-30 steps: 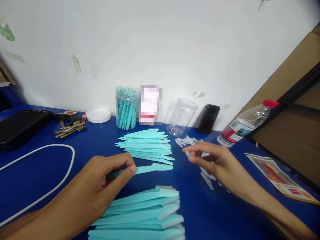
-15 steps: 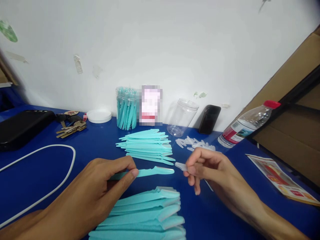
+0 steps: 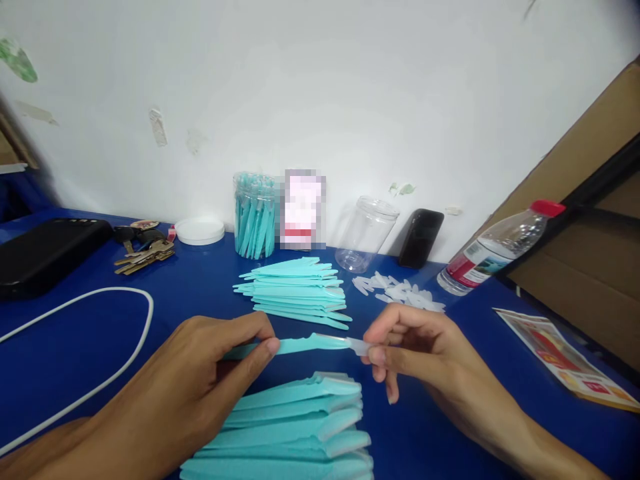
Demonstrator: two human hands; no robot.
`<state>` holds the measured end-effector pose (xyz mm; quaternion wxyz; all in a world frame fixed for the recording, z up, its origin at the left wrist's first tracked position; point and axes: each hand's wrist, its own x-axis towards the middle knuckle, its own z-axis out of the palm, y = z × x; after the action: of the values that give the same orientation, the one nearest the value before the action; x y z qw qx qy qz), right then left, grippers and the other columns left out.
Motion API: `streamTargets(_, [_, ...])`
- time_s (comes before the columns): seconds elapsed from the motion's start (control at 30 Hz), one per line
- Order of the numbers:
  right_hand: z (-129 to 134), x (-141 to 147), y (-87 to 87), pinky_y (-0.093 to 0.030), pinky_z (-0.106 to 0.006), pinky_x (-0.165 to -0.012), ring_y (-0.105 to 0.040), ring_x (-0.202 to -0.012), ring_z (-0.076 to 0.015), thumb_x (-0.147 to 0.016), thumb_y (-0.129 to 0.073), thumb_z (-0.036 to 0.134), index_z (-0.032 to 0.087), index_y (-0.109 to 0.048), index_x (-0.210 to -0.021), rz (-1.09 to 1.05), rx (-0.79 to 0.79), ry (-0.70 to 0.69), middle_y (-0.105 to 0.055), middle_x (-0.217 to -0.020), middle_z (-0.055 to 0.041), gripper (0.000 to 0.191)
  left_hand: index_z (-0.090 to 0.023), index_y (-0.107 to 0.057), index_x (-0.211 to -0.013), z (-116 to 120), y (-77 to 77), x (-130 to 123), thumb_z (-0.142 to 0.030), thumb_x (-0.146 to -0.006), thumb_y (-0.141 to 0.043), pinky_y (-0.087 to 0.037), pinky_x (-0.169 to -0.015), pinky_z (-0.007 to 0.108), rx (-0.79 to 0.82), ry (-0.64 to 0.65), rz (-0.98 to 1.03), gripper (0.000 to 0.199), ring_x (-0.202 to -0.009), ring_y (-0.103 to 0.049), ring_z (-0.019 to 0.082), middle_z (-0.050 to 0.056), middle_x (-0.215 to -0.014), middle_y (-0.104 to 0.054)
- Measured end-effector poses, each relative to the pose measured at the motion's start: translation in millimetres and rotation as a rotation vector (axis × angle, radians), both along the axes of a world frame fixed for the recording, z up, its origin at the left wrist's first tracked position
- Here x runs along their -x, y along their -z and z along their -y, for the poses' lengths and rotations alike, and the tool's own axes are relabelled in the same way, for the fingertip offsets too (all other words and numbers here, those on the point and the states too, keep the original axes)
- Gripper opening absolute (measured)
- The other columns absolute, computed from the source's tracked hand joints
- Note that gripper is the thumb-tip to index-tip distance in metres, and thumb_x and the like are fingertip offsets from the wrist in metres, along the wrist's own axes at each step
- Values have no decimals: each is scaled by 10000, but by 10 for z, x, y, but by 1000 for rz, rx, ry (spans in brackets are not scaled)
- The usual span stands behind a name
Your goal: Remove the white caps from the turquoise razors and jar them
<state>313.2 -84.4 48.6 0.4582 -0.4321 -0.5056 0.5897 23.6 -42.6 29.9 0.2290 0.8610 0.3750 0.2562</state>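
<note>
Between thumb and fingers, my left hand (image 3: 205, 380) pinches the handle of a turquoise eyebrow razor (image 3: 300, 345), its blade end pointing right. My right hand (image 3: 420, 353) is closed on a small translucent blade cover (image 3: 358, 347), whose open end meets the razor's tip. How far the tip sits inside it, I cannot tell. Nearest me lies a pile of capped razors (image 3: 300, 427), partly behind my left hand. Beyond my hands is a stack of turquoise razors (image 3: 295, 290), and to its right are loose translucent covers (image 3: 400, 291).
Along the wall stand a jar full of turquoise razors (image 3: 255, 217), a clear jar (image 3: 365, 233), a phone (image 3: 421, 238) and a tilted water bottle (image 3: 495, 250). Left are a white lid (image 3: 200, 231), keys (image 3: 147, 253), a black case (image 3: 50, 257) and a white cable (image 3: 145, 327).
My right hand has moved left, bringing the blade cover from a small gap away onto the razor's tip. My left hand holds the razor nearly still.
</note>
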Motion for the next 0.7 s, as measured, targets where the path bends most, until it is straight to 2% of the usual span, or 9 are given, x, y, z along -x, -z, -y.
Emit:
streamTargets(0.2, [56,111,-2,-563,-169,-480,-629,-523,-99,-745,-997,261,166,-811,-825,-16,-1,-5,-708,-646,0,224,-241,-612,-803,99,2,-36,-405,-1117,-421,-339,-504,279,-14,4,8,402,-509,-539,123,-57,-620,-591])
streamTargets(0.33, [104,175,82,-579,-170,-503,-635,-539,-101,-747,-998,233,186,-823,-840,-27,-16,9,-717,-665,5,204,-250,-621,-807,185,-1,-85,-409,-1117,-396,-351,-538,288,-35,-16,10,415,-524,-544,128,-60,-622,-597])
streamTargets(0.47, [130,203,141,-584,-172,-508,-657,-518,-102,-743,-1001,223,194,-825,-844,-45,-35,9,-735,-662,8,206,-248,-596,-807,217,19,-85,-329,-1128,-393,-364,-537,269,-82,71,2,389,-490,-513,109,-76,-604,-560])
streamTargets(0.7, [161,259,0,-560,-162,-514,-684,-500,-104,-685,-1034,226,183,-805,-796,22,39,31,-738,-627,12,259,-252,-612,-863,244,59,-85,-281,-1135,-390,-393,-559,264,-107,118,24,352,-525,-585,113,-69,-661,-637])
